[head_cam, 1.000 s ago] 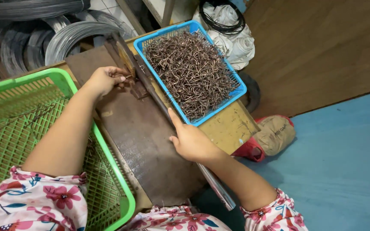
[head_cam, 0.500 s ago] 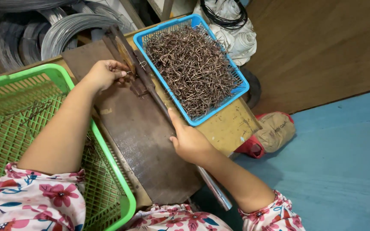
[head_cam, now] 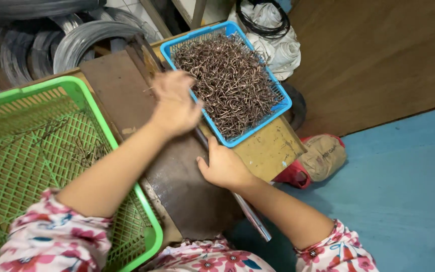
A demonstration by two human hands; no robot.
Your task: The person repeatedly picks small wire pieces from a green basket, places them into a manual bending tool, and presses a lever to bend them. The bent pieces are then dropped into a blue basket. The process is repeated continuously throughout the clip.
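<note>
My left hand [head_cam: 174, 103] is blurred in motion over the dark metal work board [head_cam: 119, 83], close to the near left edge of a blue basket [head_cam: 258, 130]. The basket is heaped with bent copper-coloured wire hooks [head_cam: 227, 75]. Whether the left hand holds a hook is unclear. My right hand [head_cam: 222, 166] lies on a long metal lever bar [head_cam: 252, 219] that runs from the bench jig down toward me, with the fingers wrapped over it.
A green mesh basket [head_cam: 89, 100] holding a few thin wire pieces sits at my left. Grey wire coils [head_cam: 26, 50] lie at the back left. White cloth bundles [head_cam: 278, 48] and a tan sack [head_cam: 323, 156] lie beside the bench, on a blue floor [head_cam: 404, 201].
My left hand left the jig at the back of the board and swung right toward the blue basket. My right hand stayed on the lever bar.
</note>
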